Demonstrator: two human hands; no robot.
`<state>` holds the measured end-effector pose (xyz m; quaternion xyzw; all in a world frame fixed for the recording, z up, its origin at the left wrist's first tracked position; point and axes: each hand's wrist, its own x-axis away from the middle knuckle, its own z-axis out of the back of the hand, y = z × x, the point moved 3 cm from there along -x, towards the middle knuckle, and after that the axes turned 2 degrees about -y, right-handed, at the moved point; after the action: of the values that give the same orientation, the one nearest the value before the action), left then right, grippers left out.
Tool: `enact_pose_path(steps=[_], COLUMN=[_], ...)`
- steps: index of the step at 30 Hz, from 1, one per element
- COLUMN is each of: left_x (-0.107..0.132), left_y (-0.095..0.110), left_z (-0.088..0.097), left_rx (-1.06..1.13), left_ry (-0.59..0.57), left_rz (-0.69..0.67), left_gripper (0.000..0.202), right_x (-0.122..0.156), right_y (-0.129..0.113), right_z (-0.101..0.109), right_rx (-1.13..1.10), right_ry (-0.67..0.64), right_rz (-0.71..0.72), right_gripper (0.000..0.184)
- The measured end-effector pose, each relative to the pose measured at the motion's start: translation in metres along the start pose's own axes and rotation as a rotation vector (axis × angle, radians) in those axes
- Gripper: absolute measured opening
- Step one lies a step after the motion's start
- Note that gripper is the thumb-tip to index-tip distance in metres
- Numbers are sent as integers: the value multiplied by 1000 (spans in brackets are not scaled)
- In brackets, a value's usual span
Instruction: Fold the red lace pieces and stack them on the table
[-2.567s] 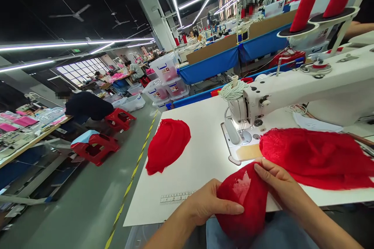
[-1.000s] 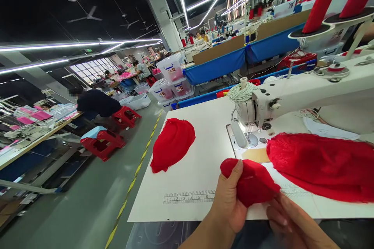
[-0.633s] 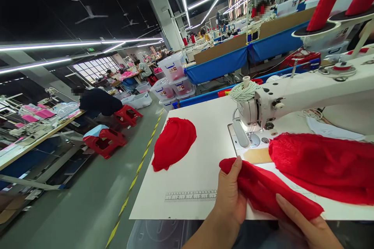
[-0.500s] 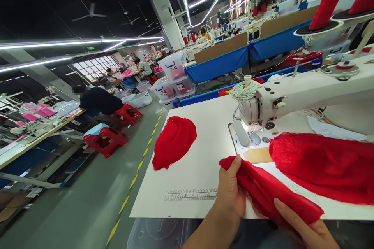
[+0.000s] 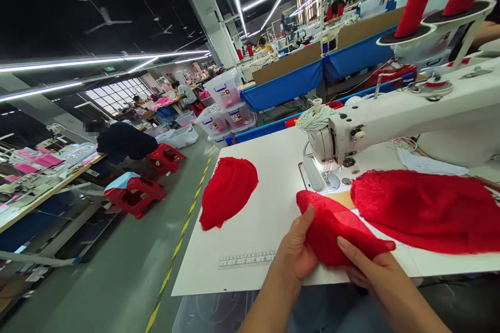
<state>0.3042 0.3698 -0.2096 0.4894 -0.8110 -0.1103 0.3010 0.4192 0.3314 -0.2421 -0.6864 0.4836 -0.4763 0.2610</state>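
A piece of red fabric (image 5: pixel 332 229) is held between my two hands, over the front part of the white table (image 5: pixel 250 229). My left hand (image 5: pixel 299 244) pinches its left side, thumb on top. Lower on the right, my right hand (image 5: pixel 365 265) grips the other side, its thumb lying across the cloth. Just beyond the fabric stands the head of a white sewing machine (image 5: pixel 326 140), its lit needle area above the metal plate. To the right lies a larger heap of red fabric (image 5: pixel 425 210). Another red fabric piece (image 5: pixel 229 192) rests alone at the table's left.
A printed ruler (image 5: pixel 246 260) runs along the table's front. Red thread cones (image 5: pixel 414 8) stand at upper right. Beyond the table are stacked clear bins (image 5: pixel 226 88), red stools (image 5: pixel 136 195) and a seated person (image 5: pixel 123 140). Yellow-black tape (image 5: pixel 179 242) marks the floor.
My hands have raised the fabric towards the sewing machine, and my right hand has come closer to my left. The cloth is more bunched. The whole view has shifted slightly.
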Motion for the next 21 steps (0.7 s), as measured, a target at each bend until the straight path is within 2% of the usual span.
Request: enact_pose_path(steps=[2, 5, 8, 11, 14, 21], left_x=[5, 6, 2, -1, -2, -12], left_y=[1, 6, 14, 18, 18, 25], left_z=[1, 3, 5, 3, 0, 2], left_rx=[-112, -102, -1, 41, 48, 140], left_ry=[-30, 76, 181, 184, 185, 374], left_rz=[-3, -52, -180, -272, -285, -283], left_gripper=[31, 26, 18, 12, 10, 19], right_x=[-4, -6, -7, -11, -17, -15], right_y=[-3, -12, -19, -21, -18, -15], right_z=[-5, -14, -20, -22, -22, -18], right_rx=[-1, -46, -102, -83, -58, 39], right_ry=[-29, -84, -168, -194, -172, -114], right_rz=[-39, -93, -98, -21, 49, 244], right_gripper=[44, 55, 62, 62, 54, 44])
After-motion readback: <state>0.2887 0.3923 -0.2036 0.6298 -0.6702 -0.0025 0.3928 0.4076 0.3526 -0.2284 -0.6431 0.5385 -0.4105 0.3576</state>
